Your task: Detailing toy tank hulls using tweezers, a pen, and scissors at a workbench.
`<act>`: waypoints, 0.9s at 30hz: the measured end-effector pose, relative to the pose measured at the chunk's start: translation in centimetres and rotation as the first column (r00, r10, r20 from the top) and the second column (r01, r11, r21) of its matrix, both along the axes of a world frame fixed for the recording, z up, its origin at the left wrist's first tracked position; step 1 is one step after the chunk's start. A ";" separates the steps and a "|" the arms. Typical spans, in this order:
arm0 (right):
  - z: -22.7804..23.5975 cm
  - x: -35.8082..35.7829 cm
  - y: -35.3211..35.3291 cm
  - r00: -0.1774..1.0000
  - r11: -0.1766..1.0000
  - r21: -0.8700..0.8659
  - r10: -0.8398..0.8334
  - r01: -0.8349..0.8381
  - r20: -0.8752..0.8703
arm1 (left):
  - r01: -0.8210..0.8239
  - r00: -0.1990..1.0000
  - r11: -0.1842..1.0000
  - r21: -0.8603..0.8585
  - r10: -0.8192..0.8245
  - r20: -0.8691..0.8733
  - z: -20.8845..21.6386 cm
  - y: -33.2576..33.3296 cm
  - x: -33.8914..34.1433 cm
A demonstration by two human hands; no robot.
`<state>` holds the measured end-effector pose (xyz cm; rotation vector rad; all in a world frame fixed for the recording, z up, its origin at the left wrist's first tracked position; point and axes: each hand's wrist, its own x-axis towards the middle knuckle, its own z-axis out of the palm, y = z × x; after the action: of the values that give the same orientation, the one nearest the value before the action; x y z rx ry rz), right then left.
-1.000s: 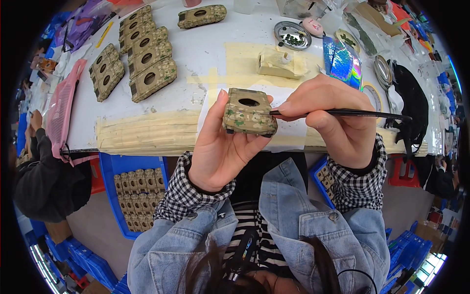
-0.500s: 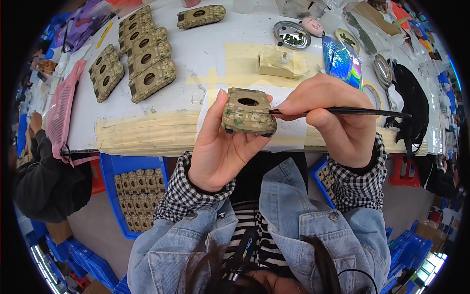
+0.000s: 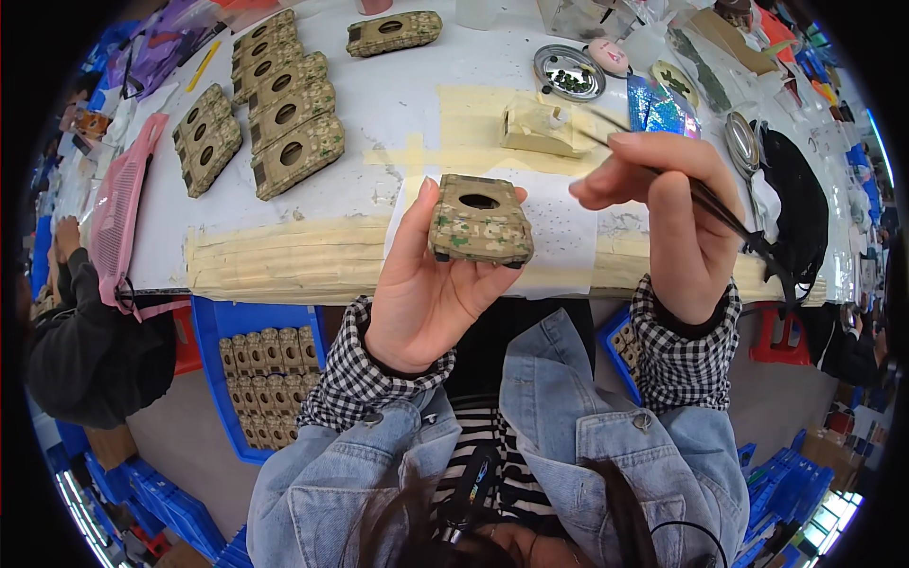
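Here we are at the near edge of the white table point(image 3: 355, 208), and the camouflage model hull point(image 3: 481, 232) is up in the air just over it, cradled in the left hand point(image 3: 409, 301): thumb along one side, fingers curled underneath, round opening facing up. Over to the right hand point(image 3: 668, 194), closed round dark tweezers point(image 3: 712, 206), their thin prongs looking spread and pointing toward the far edge, over or near the taped block point(image 3: 530, 133). Whether the tips carry anything, I can't tell; they're too fine and blurred.

On the white paper point(image 3: 570, 257) by the near edge, tiny dark specks lie scattered. My read: this is the gap between fine touches on the hull, tool clear of it, support hand steady. If another speck is to go on, the next move calls for a light pinch, tips brought squarely down, and no wobble in that left palm. Toward the table's far left corner, matching hulls point(image 3: 287, 114) sit in a staggered line.
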<state>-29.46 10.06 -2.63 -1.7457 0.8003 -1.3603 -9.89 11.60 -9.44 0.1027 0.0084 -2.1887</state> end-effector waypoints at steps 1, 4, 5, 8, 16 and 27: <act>-0.2 -0.2 -0.3 0.995 0.996 -0.047 -0.073 0.070 -0.061 | -0.018 0.999 1.000 -0.008 0.018 -0.037 -0.2 -0.1 -0.1; -0.5 -0.9 -1.5 0.912 0.927 -0.288 -0.316 0.238 -0.262 | 0.007 0.998 1.000 -0.025 -0.009 -0.070 -0.5 -0.1 0.0; -0.5 -0.8 -1.9 0.872 0.899 -0.353 -0.375 0.259 -0.314 | -0.005 0.997 1.000 -0.026 0.003 -0.071 -0.5 -0.1 0.0; -1.2 -0.8 -3.7 0.722 0.777 -0.556 -0.562 0.294 -0.404 | -0.012 0.999 1.000 -0.015 0.012 -0.049 -0.2 -0.1 0.0; -3.0 -0.4 -5.7 0.577 0.723 -0.645 -0.645 0.248 -0.501 | 0.050 0.995 0.998 0.022 -0.048 -0.085 0.0 -0.2 0.4; 0.0 0.2 -3.6 0.709 0.650 -0.679 -0.652 0.341 -0.268 | 0.068 0.979 0.998 -0.009 -0.068 -0.190 -0.6 -0.3 0.5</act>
<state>-29.28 6.42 -2.67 -2.5681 1.3596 -1.6773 -9.44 11.30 -10.02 -0.1093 0.1117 -2.2591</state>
